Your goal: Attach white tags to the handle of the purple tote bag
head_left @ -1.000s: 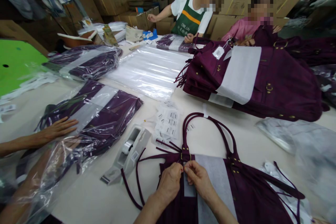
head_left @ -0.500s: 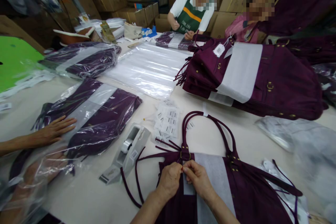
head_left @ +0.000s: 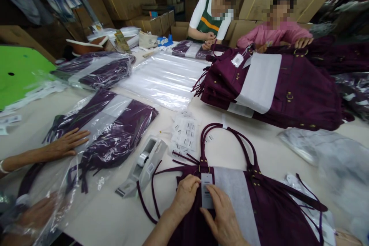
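A purple handbag (head_left: 276, 207) with looped handles lies before me, a pale paper band (head_left: 235, 196) around its body. A narrow grey tag (head_left: 206, 192) rests on it just below the left handle's ring. My left hand (head_left: 186, 192) is closed in a pinch at the tag's upper left edge; what its fingertips hold is too small to make out. My right hand (head_left: 221, 213) has its fingers on the tag's right side, thumb apart below, with the tag between them.
A tape dispenser (head_left: 142, 165) and label sheets (head_left: 184, 132) lie left of the handles. Stacked purple bags (head_left: 305, 92) stand back right. At left, another person's hands touch a plastic-wrapped bag (head_left: 123, 127). Two people are across the table (head_left: 164, 123).
My right hand has opened from its pinch and moved down onto the tag, which now shows more fully. The person in pink now has a hand on the stacked bags.
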Tool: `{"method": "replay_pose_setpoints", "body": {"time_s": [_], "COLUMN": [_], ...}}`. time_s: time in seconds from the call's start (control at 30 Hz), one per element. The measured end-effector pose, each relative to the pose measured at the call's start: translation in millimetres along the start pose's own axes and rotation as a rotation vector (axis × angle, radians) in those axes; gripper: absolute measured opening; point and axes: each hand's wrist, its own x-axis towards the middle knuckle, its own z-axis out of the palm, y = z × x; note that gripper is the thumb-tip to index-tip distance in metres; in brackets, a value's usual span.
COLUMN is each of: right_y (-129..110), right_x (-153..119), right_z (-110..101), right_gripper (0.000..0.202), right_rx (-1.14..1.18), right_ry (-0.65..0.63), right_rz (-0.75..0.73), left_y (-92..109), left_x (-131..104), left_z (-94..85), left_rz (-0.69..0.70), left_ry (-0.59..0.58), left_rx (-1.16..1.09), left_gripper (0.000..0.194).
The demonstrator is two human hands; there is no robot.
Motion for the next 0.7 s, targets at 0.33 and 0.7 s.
{"method": "replay_pose_setpoints", "body": {"time_s": [0.33, 0.7], "right_y": [-9, -40], "right_x": [-8, -43], "right_z": [0, 50], "right_gripper": [0.04, 0.031], "right_rx": [-0.428, -0.406], "right_ry": [0.059, 0.151], "right_rz": [-0.324, -0.369], "left_y": [-10, -28], "left_x": [-12, -15], "left_z": [-7.9, 30.6], "left_rz": [0.073, 0.515], "left_ry": [0.364, 0.199], "left_rx": [0.011, 0.735], "left_gripper": [0.027, 0.044]}}
